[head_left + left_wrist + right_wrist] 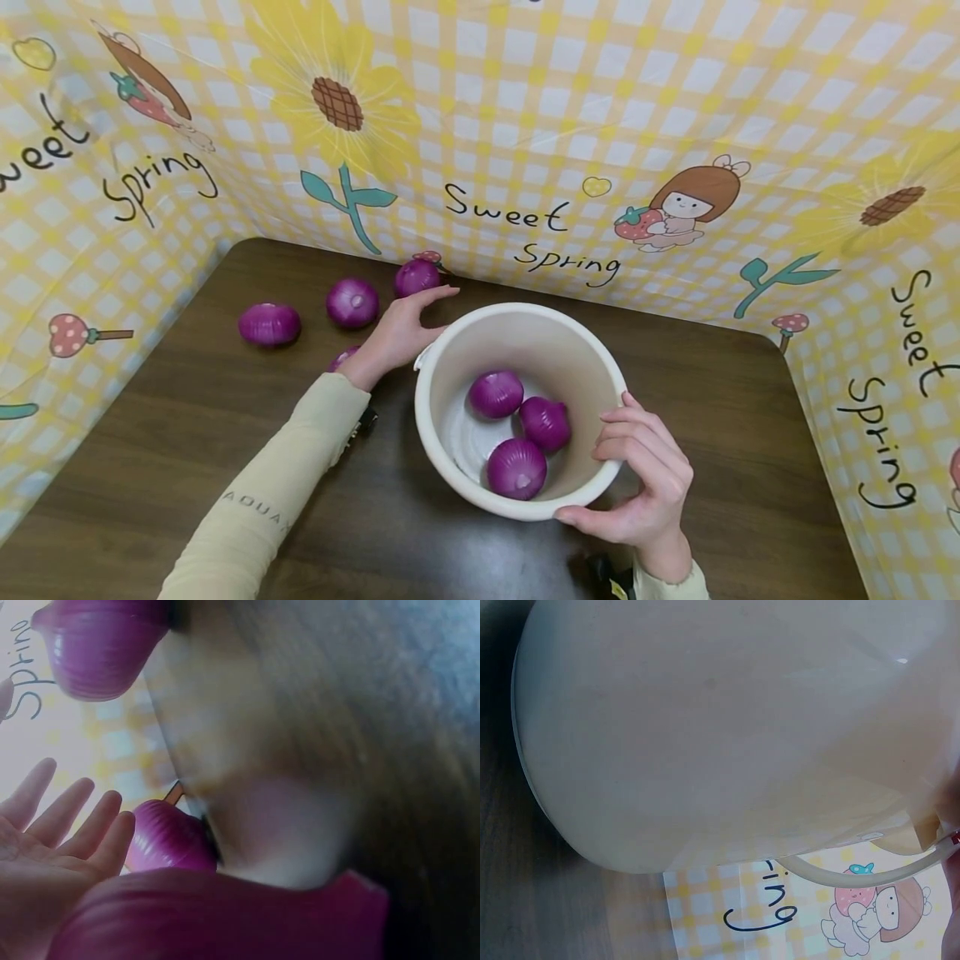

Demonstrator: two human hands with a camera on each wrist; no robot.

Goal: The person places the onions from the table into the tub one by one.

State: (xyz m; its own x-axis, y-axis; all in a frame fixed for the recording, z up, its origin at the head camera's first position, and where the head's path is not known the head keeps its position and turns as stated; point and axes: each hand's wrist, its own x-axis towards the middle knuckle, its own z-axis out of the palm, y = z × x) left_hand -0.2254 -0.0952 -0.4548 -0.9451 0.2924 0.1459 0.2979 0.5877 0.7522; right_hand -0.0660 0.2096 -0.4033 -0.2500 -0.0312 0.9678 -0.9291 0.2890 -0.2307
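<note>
A cream bucket (517,310) stands on the table with three purple onions inside: one onion (497,394) towards the back, another onion (545,423) on the right, a third onion (517,468) in front. My right hand (645,471) grips the bucket's right rim, fingers over the edge and thumb on the front of the rim. My left hand (401,332) is beside the bucket's left rim, fingers extended and holding nothing. Behind it sits an onion (417,278); the forearm partly hides another onion (344,358). The left wrist view shows the spread left hand (56,862) among onions.
Two more onions, one onion (352,302) and a farther-left onion (270,324), lie on the dark wooden table (720,392). A yellow checked cloth (480,125) walls the back and sides. The bucket's handle (862,876) hangs at its side in the right wrist view.
</note>
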